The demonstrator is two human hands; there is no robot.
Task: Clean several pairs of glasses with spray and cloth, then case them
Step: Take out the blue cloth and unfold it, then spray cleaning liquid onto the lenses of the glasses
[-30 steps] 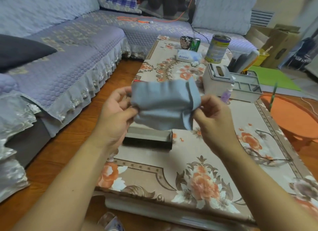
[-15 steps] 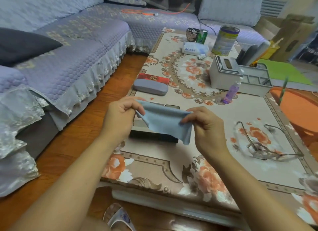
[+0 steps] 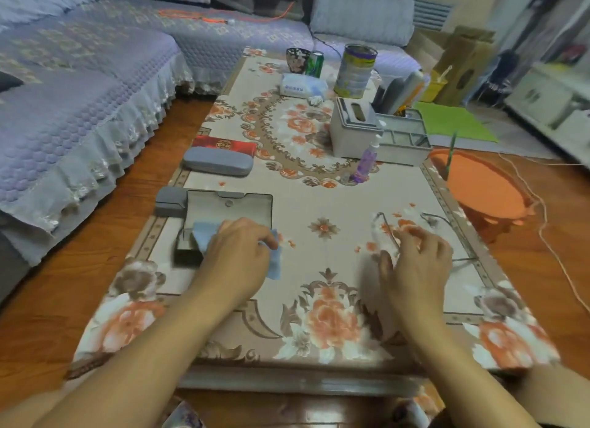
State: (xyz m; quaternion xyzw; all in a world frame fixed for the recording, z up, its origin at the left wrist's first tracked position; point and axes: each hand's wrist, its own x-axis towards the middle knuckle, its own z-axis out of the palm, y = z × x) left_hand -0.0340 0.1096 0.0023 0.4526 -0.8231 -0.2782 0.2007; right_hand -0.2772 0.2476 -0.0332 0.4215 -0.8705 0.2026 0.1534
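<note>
On the worktop [image 3: 319, 204], left side, I see the left hand [image 3: 238, 255] gripping the blue cloth [image 3: 204, 236] over the open case [image 3: 223, 213], fingers curled round it. Right hand [image 3: 415, 261] reaches onto the glasses [image 3: 424, 233] on the right; fingers loosely bent, and with the blur I cannot tell if they hold the frame yet.

Progress, my read: early or mid. This pair is uncased and probably not wiped. Spray [image 3: 367, 159] stands upright mid-worktop, untouched. Closed grey case [image 3: 217, 164] sits further back by a red packet [image 3: 223, 144]; contents unknown. Spraying, wiping and casing are all left.

Room: bare patch between the hands is good for working. Open case lies near the left edge, glasses near the right edge with the orange tub [image 3: 479, 185] just beyond. Organiser [image 3: 376, 130] crowds the far side.
</note>
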